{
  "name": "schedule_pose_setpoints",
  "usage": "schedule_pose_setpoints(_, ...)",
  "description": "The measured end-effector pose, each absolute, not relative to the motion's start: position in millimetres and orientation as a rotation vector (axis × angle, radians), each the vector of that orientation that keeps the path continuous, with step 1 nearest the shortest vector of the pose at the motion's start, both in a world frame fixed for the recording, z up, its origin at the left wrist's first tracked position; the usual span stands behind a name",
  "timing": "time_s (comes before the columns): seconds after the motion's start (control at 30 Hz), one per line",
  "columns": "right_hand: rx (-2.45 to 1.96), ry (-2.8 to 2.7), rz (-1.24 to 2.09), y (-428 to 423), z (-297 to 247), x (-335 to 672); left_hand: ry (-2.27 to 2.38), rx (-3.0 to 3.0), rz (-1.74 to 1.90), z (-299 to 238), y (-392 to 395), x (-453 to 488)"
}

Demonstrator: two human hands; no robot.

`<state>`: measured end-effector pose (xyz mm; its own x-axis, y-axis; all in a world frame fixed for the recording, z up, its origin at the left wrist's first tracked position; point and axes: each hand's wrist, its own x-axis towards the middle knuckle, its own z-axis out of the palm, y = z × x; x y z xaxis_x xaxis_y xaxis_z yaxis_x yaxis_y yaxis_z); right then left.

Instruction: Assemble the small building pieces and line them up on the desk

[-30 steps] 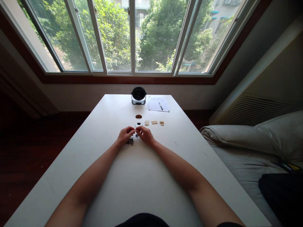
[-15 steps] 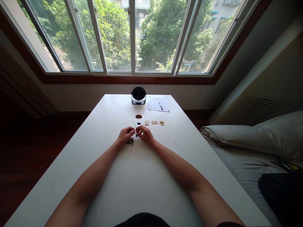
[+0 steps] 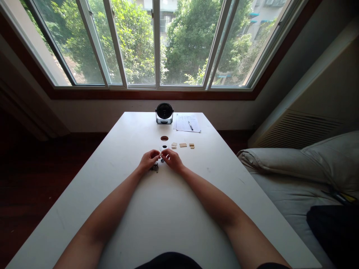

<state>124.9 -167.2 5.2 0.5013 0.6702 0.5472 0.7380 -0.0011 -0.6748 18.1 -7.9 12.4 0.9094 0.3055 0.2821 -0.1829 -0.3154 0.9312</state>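
My left hand (image 3: 148, 160) and my right hand (image 3: 171, 160) meet above the white table (image 3: 168, 198), fingertips pinched close together. Whatever lies between them is too small to make out. Just below my left hand sits a small heap of dark grey plastic bricks (image 3: 154, 167). A small dark part (image 3: 162, 160) lies beside my right hand. Ahead of my fingers rests a round ring (image 3: 164, 148) with a dark centre. Beyond it lie several tan studded plates, including one (image 3: 183, 145) in the middle, and a brown oval disc (image 3: 164, 138).
At the far end of the table stand a round black desk fan (image 3: 164, 113) and a sheet of paper (image 3: 187, 123) with a pen (image 3: 190, 125) on it. A grey sofa (image 3: 294, 175) is to the right, and a dark floor lies left of the table.
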Motion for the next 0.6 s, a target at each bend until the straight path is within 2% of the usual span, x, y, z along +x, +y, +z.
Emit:
schedule_pose_setpoints(0.27,-1.620,-1.199,0.049,-166.9,8.7,124.4,0.089,1.865,0.483,10.1,-6.7,18.5)
schedule_pose_setpoints(0.6,-1.599,-1.208,0.053,-167.8,10.0,122.8,0.085,1.854,0.499,12.9,-8.2,16.8)
